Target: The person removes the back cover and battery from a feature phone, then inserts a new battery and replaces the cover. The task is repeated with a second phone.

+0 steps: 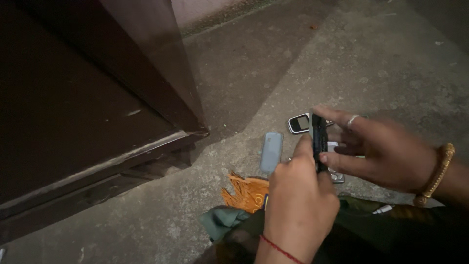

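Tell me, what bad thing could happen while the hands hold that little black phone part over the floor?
The black phone part is pinched edge-on between the left hand and right hand above hard concrete floor, so a slip might crack it. The grey cover and phone front piece lie loose on the floor beside the hands and might get bumped or scratched. The light is dim, so small bits could get lost.
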